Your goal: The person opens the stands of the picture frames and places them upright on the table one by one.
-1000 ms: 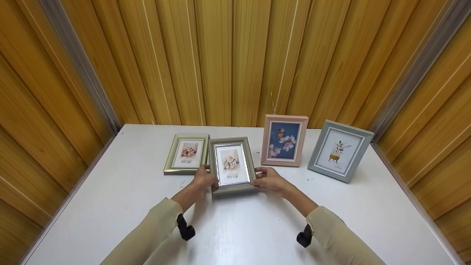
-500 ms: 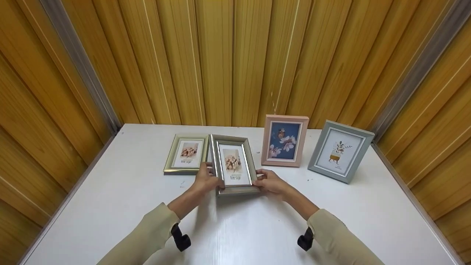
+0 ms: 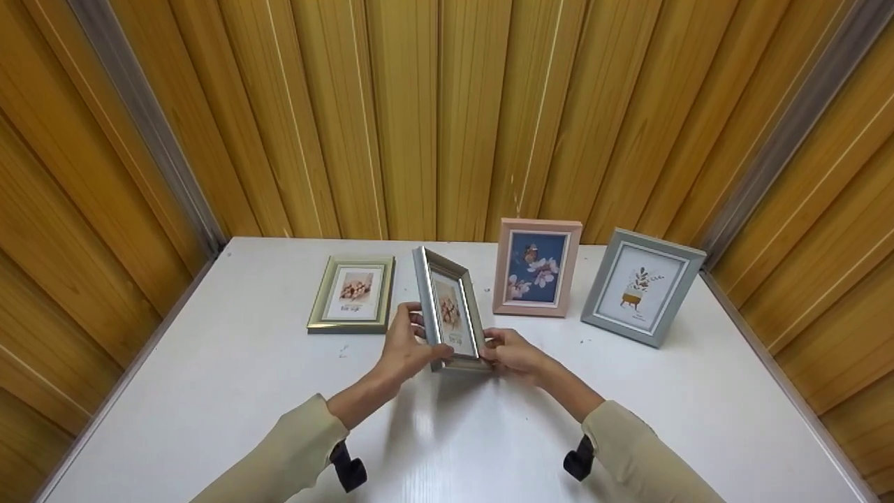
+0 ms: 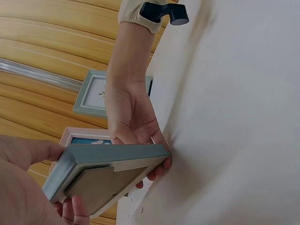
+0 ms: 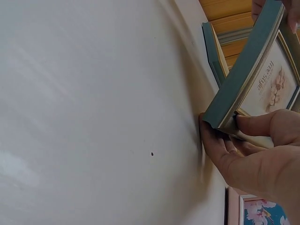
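Note:
Between both hands a silver-grey picture frame is tilted, its left side raised and its flower print turned toward the right. My left hand grips the left edge, thumb on the front and fingers behind. At the lower right corner my right hand pinches the frame, with the thumb on its face and fingers underneath. The back of the frame, with a flat support leg, shows in the left wrist view. In the right wrist view, its blue-grey outer side shows near the tabletop.
A gold-green picture frame lies face up at the left. A pink frame and a grey-green frame stand upright at the right. Wood-patterned walls enclose the white table.
The silver-grey frame has swung its left side up and turned toward the right, away from the gold-green one. My left hand moved right with it; the right hand stayed at its corner.

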Demonstrator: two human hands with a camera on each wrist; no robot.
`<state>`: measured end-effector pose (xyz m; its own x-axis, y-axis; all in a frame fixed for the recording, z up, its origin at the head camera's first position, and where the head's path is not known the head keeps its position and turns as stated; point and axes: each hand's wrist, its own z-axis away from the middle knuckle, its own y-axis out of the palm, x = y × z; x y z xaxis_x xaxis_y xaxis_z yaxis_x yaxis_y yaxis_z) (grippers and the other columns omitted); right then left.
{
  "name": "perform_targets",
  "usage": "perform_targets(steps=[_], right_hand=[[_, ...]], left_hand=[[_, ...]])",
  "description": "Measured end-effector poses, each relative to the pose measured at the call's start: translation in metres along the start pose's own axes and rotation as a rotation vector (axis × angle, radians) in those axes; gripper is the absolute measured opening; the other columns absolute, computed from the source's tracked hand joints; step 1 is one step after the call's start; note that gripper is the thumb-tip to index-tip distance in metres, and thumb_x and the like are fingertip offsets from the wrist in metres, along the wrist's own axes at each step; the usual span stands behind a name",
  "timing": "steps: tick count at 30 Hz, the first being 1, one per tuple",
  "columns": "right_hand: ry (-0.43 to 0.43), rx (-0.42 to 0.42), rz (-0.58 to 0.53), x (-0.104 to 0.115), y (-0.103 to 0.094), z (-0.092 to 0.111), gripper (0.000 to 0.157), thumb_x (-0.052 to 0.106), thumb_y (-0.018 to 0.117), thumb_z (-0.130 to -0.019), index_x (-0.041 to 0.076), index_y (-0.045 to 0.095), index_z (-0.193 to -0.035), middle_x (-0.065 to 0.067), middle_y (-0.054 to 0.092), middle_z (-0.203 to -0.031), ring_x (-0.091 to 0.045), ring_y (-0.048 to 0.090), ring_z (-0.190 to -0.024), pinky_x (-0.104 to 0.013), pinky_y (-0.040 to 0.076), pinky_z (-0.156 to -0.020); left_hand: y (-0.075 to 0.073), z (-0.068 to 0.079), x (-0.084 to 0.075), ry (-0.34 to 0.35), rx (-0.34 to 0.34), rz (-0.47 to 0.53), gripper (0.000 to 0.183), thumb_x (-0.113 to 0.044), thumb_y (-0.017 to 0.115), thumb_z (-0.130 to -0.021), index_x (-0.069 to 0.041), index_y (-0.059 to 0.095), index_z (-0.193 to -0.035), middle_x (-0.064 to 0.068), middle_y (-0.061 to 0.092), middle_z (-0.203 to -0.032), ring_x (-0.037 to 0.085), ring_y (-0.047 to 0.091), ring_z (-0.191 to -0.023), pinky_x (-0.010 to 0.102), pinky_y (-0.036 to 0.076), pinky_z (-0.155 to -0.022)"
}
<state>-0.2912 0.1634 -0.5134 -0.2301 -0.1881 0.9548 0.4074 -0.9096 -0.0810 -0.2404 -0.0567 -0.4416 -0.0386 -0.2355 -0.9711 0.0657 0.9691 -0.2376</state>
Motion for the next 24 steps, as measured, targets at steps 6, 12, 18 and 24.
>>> perform_targets(steps=[6, 12, 18, 24], right_hand=[[-0.041, 0.044, -0.05, -0.0018, 0.0012, 0.0016, 0.043, -0.006, 0.051, -0.096, -0.017, 0.047, -0.138, 0.003, 0.065, -0.094, -0.006, 0.06, -0.085, -0.019, 0.052, -0.075], [-0.026, 0.109, -0.103, 0.0014, 0.0022, 0.0027, 0.048, -0.002, 0.05, -0.097, -0.016, 0.043, -0.142, 0.004, 0.067, -0.096, -0.006, 0.063, -0.087, -0.023, 0.055, -0.078], [-0.013, 0.124, -0.1, 0.0038, -0.0003, 0.0079, 0.05, 0.006, 0.052, -0.101, -0.015, 0.041, -0.145, 0.0, 0.071, -0.107, -0.012, 0.069, -0.1, -0.032, 0.057, -0.095], [-0.028, 0.157, -0.161, 0.0013, 0.0005, 0.0097, 0.049, 0.006, 0.051, -0.103, -0.017, 0.04, -0.145, -0.004, 0.071, -0.111, -0.016, 0.07, -0.105, -0.043, 0.053, -0.106]], left_hand=[[0.0049, 0.0032, -0.0034, 0.088, 0.045, -0.003, 0.079, -0.008, 0.082, -0.077, -0.004, 0.041, -0.144, 0.018, 0.054, -0.13, 0.029, 0.055, -0.116, 0.039, 0.054, -0.093], [0.0041, 0.0007, -0.0065, 0.092, 0.133, 0.074, 0.071, -0.023, 0.07, -0.096, -0.012, 0.035, -0.156, 0.019, 0.047, -0.15, 0.036, 0.05, -0.137, 0.049, 0.05, -0.108], [0.0012, -0.002, -0.0067, 0.102, 0.237, 0.162, 0.062, -0.028, 0.053, -0.107, -0.013, 0.027, -0.162, 0.019, 0.038, -0.16, 0.036, 0.044, -0.144, 0.049, 0.047, -0.112], [0.0013, -0.0006, -0.0042, 0.111, 0.262, 0.226, 0.064, -0.025, 0.055, -0.105, -0.007, 0.026, -0.159, 0.017, 0.035, -0.162, 0.034, 0.042, -0.145, 0.044, 0.046, -0.114]])
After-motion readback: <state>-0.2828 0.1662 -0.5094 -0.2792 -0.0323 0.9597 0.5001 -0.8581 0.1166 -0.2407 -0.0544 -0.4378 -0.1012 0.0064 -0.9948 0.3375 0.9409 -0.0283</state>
